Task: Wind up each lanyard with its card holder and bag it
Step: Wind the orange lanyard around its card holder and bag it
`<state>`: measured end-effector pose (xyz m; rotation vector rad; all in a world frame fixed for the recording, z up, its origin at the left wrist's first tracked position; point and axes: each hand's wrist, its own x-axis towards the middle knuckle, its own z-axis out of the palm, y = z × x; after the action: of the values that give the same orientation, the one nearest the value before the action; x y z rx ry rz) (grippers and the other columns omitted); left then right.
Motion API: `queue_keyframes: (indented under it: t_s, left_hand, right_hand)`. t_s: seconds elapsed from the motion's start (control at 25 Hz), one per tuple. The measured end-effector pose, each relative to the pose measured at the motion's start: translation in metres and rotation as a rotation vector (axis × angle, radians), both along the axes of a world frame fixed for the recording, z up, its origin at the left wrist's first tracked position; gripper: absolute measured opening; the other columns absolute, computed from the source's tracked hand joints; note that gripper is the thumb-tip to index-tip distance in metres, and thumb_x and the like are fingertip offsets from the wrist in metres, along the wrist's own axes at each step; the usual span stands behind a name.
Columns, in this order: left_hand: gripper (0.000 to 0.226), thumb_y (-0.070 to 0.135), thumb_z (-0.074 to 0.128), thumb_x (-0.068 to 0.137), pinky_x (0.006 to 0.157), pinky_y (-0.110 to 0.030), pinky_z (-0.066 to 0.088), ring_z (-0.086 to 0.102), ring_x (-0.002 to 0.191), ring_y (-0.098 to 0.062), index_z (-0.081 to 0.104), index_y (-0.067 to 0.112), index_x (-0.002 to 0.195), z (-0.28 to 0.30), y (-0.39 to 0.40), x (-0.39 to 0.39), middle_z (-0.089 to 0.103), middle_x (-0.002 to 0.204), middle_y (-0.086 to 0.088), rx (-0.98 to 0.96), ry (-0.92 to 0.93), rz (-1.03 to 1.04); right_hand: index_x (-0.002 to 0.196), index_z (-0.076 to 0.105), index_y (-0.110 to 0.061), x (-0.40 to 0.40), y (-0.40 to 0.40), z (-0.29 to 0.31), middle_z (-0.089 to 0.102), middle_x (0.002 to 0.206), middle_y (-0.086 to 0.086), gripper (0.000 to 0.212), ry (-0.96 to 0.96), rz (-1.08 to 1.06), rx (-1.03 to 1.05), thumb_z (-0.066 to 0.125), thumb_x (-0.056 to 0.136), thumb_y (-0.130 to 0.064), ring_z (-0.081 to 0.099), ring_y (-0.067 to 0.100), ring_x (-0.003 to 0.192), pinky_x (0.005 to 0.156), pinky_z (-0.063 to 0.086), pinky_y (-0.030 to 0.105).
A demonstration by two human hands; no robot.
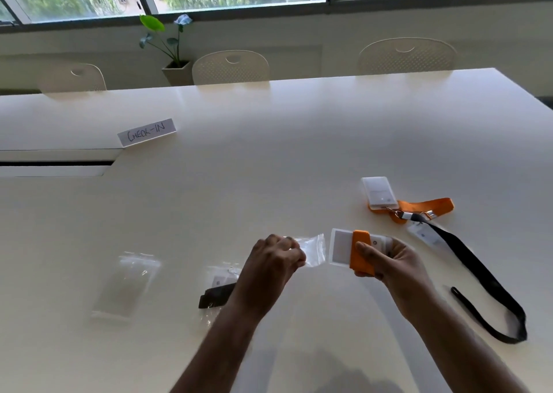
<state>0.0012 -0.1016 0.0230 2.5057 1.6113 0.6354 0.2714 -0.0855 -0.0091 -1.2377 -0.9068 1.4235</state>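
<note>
While my left hand (pixel 276 256) pinches the bag (pixel 312 250) and my right hand (pixel 389 262) grips the wound holder (pixel 344 247) just beside it, the strap (pixel 362 256) could catch the limp mouth and unwind.

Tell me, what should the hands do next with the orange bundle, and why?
Probably slide it into the bag. The right hand grips the card holder with the orange lanyard already wound around it, and the left hand holds the clear bag right beside it, mouth facing the holder. The holder's bare end is not yet inside.
</note>
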Motion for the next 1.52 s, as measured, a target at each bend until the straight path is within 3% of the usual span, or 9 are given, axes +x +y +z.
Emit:
queue_keyframes:
  t_s: [0.12, 0.24, 0.36, 0.52, 0.64, 0.72, 0.96, 1.2, 1.52]
  left_hand:
    - [0.006, 0.017, 0.072, 0.098, 0.091, -0.031, 0.054, 0.069, 0.098, -0.014, 0.075, 0.015, 0.093, -0.008, 0.000, 0.002, 0.076, 0.105, 0.004, -0.144, -0.113, -0.108]
    - [0.007, 0.016, 0.071, 0.099, 0.109, -0.017, 0.044, 0.069, 0.109, -0.010, 0.075, 0.014, 0.095, -0.014, -0.003, 0.001, 0.076, 0.118, 0.003, -0.265, -0.094, -0.155]
    - [0.010, 0.022, 0.068, 0.101, 0.104, -0.009, 0.039, 0.065, 0.115, -0.010, 0.074, 0.013, 0.100, -0.016, -0.006, 0.002, 0.071, 0.124, 0.003, -0.362, -0.099, -0.129]
    - [0.028, 0.044, 0.063, 0.101, 0.093, -0.034, 0.052, 0.063, 0.103, -0.017, 0.072, 0.018, 0.102, -0.016, -0.008, 0.026, 0.068, 0.107, 0.004, -0.296, -0.099, 0.041]
    - [0.053, 0.074, 0.053, 0.089, 0.088, -0.037, 0.052, 0.058, 0.101, -0.018, 0.067, 0.026, 0.103, -0.017, -0.007, 0.051, 0.064, 0.106, 0.007, -0.270, 0.099, 0.221]
    - [0.059, 0.080, 0.045, 0.086, 0.086, -0.037, 0.051, 0.055, 0.100, -0.019, 0.062, 0.026, 0.101, -0.019, -0.007, 0.063, 0.061, 0.105, 0.007, -0.250, 0.190, 0.288]
    - [0.029, 0.051, 0.051, 0.096, 0.083, -0.036, 0.050, 0.058, 0.097, -0.022, 0.060, 0.024, 0.091, -0.022, -0.009, 0.076, 0.065, 0.098, 0.004, -0.192, 0.149, 0.339]
    - [0.017, 0.030, 0.054, 0.089, 0.087, -0.034, 0.051, 0.056, 0.101, -0.023, 0.063, 0.017, 0.096, -0.020, -0.013, 0.080, 0.066, 0.101, -0.003, -0.263, 0.146, 0.337]
    - [0.020, 0.029, 0.059, 0.098, 0.080, -0.026, 0.049, 0.056, 0.087, -0.016, 0.068, 0.015, 0.087, -0.016, -0.009, 0.078, 0.070, 0.093, -0.003, -0.186, 0.075, 0.313]
  right_hand:
    - [0.110, 0.068, -0.007, 0.012, 0.000, -0.004, 0.080, 0.097, 0.018, 0.049, 0.000, -0.023, -0.022, 0.086, 0.072, -0.031, 0.081, 0.030, 0.087, 0.063, 0.066, 0.032]
    - [0.115, 0.066, -0.009, 0.021, 0.001, -0.009, 0.077, 0.105, 0.020, 0.049, 0.003, -0.021, -0.043, 0.085, 0.075, -0.030, 0.081, 0.030, 0.093, 0.066, 0.066, 0.034]
    - [0.118, 0.064, -0.012, 0.027, 0.002, -0.011, 0.076, 0.108, 0.018, 0.052, -0.004, -0.001, -0.053, 0.084, 0.075, -0.033, 0.080, 0.028, 0.095, 0.069, 0.067, 0.035]
    - [0.118, 0.064, -0.012, 0.029, 0.004, -0.012, 0.076, 0.108, 0.018, 0.053, -0.003, 0.017, -0.056, 0.084, 0.074, -0.034, 0.081, 0.028, 0.095, 0.069, 0.067, 0.034]
    - [0.118, 0.064, -0.010, 0.031, 0.005, -0.014, 0.076, 0.110, 0.020, 0.052, -0.023, 0.049, -0.052, 0.084, 0.076, -0.033, 0.080, 0.029, 0.096, 0.070, 0.067, 0.035]
    - [0.117, 0.064, -0.010, 0.032, 0.004, -0.014, 0.076, 0.109, 0.020, 0.050, -0.033, 0.062, -0.051, 0.083, 0.077, -0.033, 0.080, 0.029, 0.095, 0.069, 0.067, 0.034]
    - [0.117, 0.065, -0.007, 0.038, -0.002, -0.012, 0.077, 0.105, 0.020, 0.053, -0.073, 0.103, -0.059, 0.084, 0.076, -0.034, 0.081, 0.030, 0.091, 0.068, 0.067, 0.036]
    - [0.116, 0.066, -0.009, 0.031, -0.007, -0.008, 0.077, 0.104, 0.015, 0.047, -0.131, 0.212, -0.023, 0.082, 0.078, -0.033, 0.081, 0.023, 0.090, 0.065, 0.066, 0.031]
    - [0.109, 0.068, -0.016, 0.023, -0.006, -0.009, 0.075, 0.099, 0.008, 0.042, -0.209, 0.309, -0.014, 0.083, 0.078, -0.039, 0.080, 0.015, 0.089, 0.063, 0.064, 0.027]
